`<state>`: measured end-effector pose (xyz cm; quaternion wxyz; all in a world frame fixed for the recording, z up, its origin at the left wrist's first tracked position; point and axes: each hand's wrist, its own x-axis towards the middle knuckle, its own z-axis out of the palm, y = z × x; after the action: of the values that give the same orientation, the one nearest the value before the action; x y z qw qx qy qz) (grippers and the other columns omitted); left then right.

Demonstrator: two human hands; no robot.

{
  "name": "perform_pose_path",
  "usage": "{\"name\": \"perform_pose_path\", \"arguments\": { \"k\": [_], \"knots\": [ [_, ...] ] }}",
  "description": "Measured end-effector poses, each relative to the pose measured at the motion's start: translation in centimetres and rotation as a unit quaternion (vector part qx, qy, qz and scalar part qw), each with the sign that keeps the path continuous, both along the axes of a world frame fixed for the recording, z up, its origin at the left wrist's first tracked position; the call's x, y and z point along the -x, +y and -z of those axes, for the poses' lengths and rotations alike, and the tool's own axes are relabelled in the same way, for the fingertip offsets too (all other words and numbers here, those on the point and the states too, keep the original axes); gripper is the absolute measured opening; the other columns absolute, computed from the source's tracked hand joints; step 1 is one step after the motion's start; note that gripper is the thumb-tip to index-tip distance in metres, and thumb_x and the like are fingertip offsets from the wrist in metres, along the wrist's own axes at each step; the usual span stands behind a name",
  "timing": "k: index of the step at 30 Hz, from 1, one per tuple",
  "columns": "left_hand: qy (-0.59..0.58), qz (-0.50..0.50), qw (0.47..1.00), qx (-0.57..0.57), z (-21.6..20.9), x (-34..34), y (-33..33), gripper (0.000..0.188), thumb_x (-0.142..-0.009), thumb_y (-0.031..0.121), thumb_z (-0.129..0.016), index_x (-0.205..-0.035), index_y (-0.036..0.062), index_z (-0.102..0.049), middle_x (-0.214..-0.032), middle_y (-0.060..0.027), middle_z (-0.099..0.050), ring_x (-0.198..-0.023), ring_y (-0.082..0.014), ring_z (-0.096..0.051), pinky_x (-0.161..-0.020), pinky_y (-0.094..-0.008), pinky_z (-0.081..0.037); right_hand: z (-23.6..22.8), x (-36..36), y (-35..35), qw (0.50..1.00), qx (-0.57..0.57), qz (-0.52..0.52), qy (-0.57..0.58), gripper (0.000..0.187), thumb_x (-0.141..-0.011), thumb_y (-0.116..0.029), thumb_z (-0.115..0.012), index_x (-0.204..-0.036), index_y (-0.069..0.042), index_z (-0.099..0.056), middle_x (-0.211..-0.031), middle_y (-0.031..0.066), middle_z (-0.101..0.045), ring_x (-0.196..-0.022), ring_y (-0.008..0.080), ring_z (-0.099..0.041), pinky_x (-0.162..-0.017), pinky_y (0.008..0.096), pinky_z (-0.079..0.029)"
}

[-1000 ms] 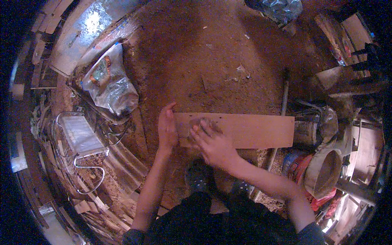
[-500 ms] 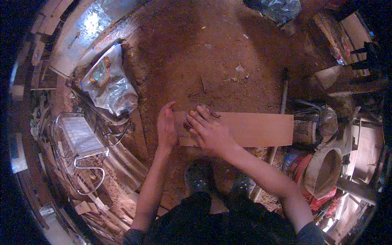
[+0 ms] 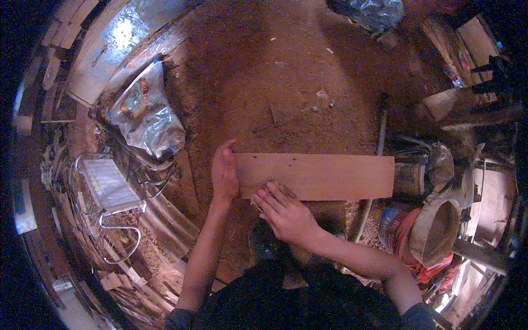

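Note:
A long, pale reddish-brown wooden board (image 3: 330, 176) lies crosswise in front of me, with two small dark marks near its far edge. My left hand (image 3: 224, 169) is wrapped along the board's left end, fingers pointing away from me. At the near edge, left of the middle, my right hand (image 3: 286, 212) is closed over a thin, dark, crumpled pad (image 3: 285, 190) pressed to the wood. The fingers cover most of that pad, so its exact kind is hidden. What bears the board from below does not show.
Right of the board stand a bucket (image 3: 395, 223), a round pale tub (image 3: 435, 232) and a grey pipe (image 3: 382, 129). At left are a clear plastic bag (image 3: 151, 115), a metal-framed rack (image 3: 113, 184) and scrap wood (image 3: 118, 279). Brown dirt floor (image 3: 264, 77) stretches ahead.
My right hand has slid toward me with the dark pad, from the board's far edge to its near edge, uncovering the dark marks. My left hand stays at the left end.

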<state>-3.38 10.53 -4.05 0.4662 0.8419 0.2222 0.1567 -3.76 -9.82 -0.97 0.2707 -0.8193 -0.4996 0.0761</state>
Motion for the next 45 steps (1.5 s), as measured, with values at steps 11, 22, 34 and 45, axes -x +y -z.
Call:
{"name": "perform_pose_path", "arguments": {
  "k": [11, 22, 34, 45],
  "knots": [
    [-0.021, 0.002, 0.999, 0.029, 0.0, -0.3, 0.0, 0.047, -0.100, 0.038, -0.035, -0.115, -0.0002, -0.058, -0.117, -0.0159, -0.059, -0.112, -0.0285, -0.053, -0.099, -0.0361, -0.037, 0.6, -5.7, 3.0, 0.999, -0.009, 0.035, -0.010, 0.044, -0.089, -0.025, -0.054, -0.128, -0.004, -0.051, -0.135, 0.0111, -0.050, -0.131, 0.0320, -0.038, -0.109, 0.0462, -0.030],
    [0.006, 0.001, 1.000, -0.002, 1.0, 0.4, 0.4, 0.050, -0.100, 0.041, -0.033, -0.117, 0.0005, -0.058, -0.118, -0.0170, -0.058, -0.112, -0.0301, -0.052, -0.100, -0.0370, -0.036, 0.0, -0.6, -0.4, 1.000, 0.011, 0.013, -0.022, 0.047, -0.086, -0.023, -0.057, -0.129, -0.004, -0.051, -0.132, 0.0135, -0.051, -0.130, 0.0343, -0.039, -0.110, 0.0485, -0.029],
    [0.003, 0.005, 1.000, 0.000, 0.2, 0.0, 0.2, 0.051, -0.101, 0.041, -0.032, -0.117, -0.0007, -0.057, -0.118, -0.0167, -0.057, -0.112, -0.0289, -0.052, -0.099, -0.0360, -0.036, 0.8, -3.9, 2.0, 0.999, -0.002, 0.039, -0.005, 0.047, -0.084, -0.023, -0.059, -0.126, -0.004, -0.052, -0.133, 0.0127, -0.051, -0.129, 0.0327, -0.041, -0.108, 0.0459, -0.033],
    [-0.010, 0.004, 1.000, -0.006, 0.7, 0.3, 0.3, 0.048, -0.101, 0.038, -0.034, -0.118, -0.0016, -0.056, -0.119, -0.0171, -0.057, -0.112, -0.0294, -0.052, -0.099, -0.0362, -0.037, 0.2, -2.3, 1.3, 0.998, 0.035, 0.018, -0.047, 0.048, -0.087, -0.023, -0.054, -0.131, -0.004, -0.049, -0.134, 0.0135, -0.050, -0.131, 0.0332, -0.038, -0.108, 0.0474, -0.033]
  ]
}}
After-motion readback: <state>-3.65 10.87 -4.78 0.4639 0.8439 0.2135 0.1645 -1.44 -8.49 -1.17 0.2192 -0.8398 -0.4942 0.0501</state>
